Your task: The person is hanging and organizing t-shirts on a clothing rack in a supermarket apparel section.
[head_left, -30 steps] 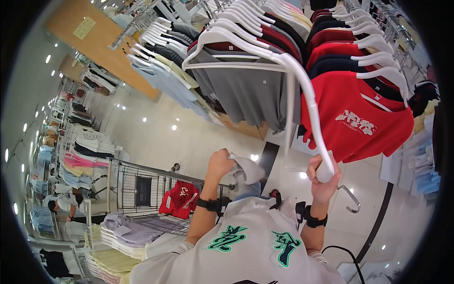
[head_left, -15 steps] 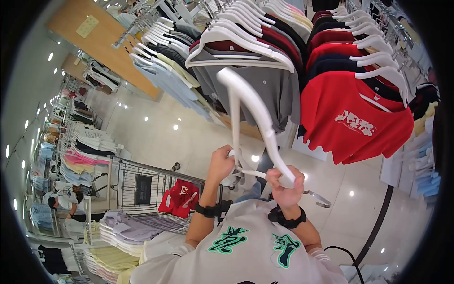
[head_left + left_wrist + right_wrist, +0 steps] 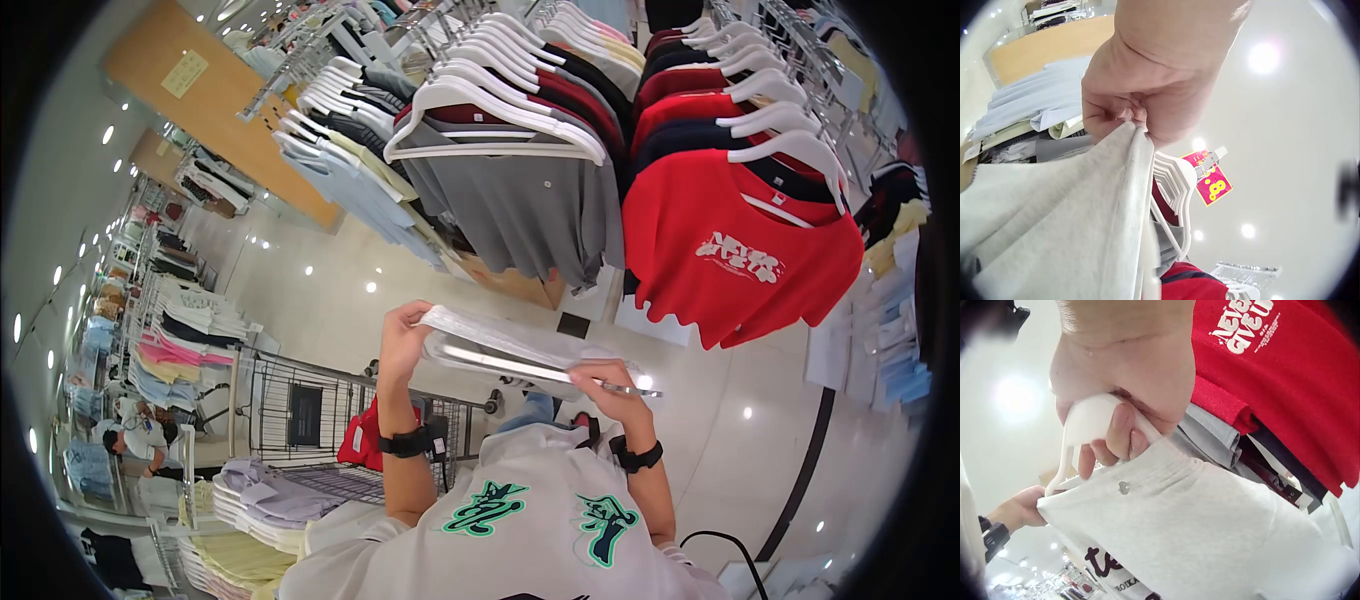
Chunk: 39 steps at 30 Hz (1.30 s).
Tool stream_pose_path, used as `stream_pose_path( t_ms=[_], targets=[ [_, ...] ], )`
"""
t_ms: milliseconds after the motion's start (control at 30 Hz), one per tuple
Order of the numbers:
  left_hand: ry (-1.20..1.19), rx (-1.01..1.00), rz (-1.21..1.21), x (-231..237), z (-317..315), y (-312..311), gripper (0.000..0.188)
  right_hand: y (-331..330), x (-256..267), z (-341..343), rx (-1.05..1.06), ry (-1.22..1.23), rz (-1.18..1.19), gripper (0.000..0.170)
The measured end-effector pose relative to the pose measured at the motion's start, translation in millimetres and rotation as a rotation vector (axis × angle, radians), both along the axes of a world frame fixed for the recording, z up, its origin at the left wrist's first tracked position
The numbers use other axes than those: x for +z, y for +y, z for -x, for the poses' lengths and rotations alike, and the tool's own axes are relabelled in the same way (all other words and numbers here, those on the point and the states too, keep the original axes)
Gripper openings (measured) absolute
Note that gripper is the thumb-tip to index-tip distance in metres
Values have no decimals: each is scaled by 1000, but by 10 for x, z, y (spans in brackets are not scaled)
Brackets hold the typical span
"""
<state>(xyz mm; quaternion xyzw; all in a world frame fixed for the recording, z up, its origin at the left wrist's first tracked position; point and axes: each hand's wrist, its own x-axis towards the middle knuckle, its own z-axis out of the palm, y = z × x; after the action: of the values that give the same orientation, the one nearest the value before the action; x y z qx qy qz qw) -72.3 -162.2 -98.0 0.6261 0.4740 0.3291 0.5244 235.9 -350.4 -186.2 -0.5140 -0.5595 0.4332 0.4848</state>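
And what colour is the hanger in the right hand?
It's white. The hanger shows best in the right wrist view.

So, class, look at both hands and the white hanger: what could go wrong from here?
The left hand pinches only an edge of the pale printed shirt, so it might slip free.
The cloth spans from there toward the right hand; a hard pull could stretch it.
The metal hook of the white hanger sticks out and might snag.

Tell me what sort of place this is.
Most likely a clothes shop: rows of shirts hang on white hangers, a pink sign shows a yellow number, and a shopping cart stands nearby.
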Motion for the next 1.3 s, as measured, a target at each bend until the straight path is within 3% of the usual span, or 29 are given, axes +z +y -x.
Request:
stream_pose_path(
  t_ms=[67, 167, 267, 300, 367, 433, 567, 633, 767, 833, 867, 933, 1000, 1133, 1300],
  targets=[
    [-8, 6, -37, -37, -43, -9, 18, -15, 100, 80, 31, -68, 35, 28],
    [52, -10, -109, 90, -247, -45, 19, 23, 229, 188, -92, -257, -106, 28],
    [63, -90, -67, 260, -501, -219, 21, 119, 390, 311, -592, -218, -316, 28],
    [43, -130, -55, 240, -549, -249, 22, 150, 366, 260, -588, -221, -313, 28],
    [21, -172, -37, 207, -661, -302, 23, 193, 256, 146, -266, -14, 19, 27],
    [272, -300, -537, 218, -737, -316, 24, 246, 378, 209, -308, 67, 12, 29],
    [341, -383, -597, 132, -727, -261, 30, 340, 579, 260, -376, 115, 65, 35],
    [414, -434, -267, 96, -680, -260, 30, 344, 579, 207, -380, 73, 96, 31],
    [542, -345, -241, 19, -623, -352, 32, 290, 567, -34, -314, 159, 40, 33],
    [417, -255, -244, -83, -491, -322, 29, 261, 597, -201, -322, -101, -268, 35],
    [415, -254, -244, -93, -427, -311, 29, 211, 656, -260, -358, -254, -289, 33],
    [218, -183, -178, -69, -307, -262, 23, 136, 428, -443, -282, -315, -150, 30],
    [206, -188, -167, -9, -197, -184, 21, 68, 306, -504, -208, -308, 36, 23],
    [246, -259, -127, 199, -195, -141, 13, 51, 306, -496, -239, -263, 82, 21],
    [240, -266, -202, 168, -169, -54, 17, 105, 248, -477, -349, -272, -68, 23]
  ],
)
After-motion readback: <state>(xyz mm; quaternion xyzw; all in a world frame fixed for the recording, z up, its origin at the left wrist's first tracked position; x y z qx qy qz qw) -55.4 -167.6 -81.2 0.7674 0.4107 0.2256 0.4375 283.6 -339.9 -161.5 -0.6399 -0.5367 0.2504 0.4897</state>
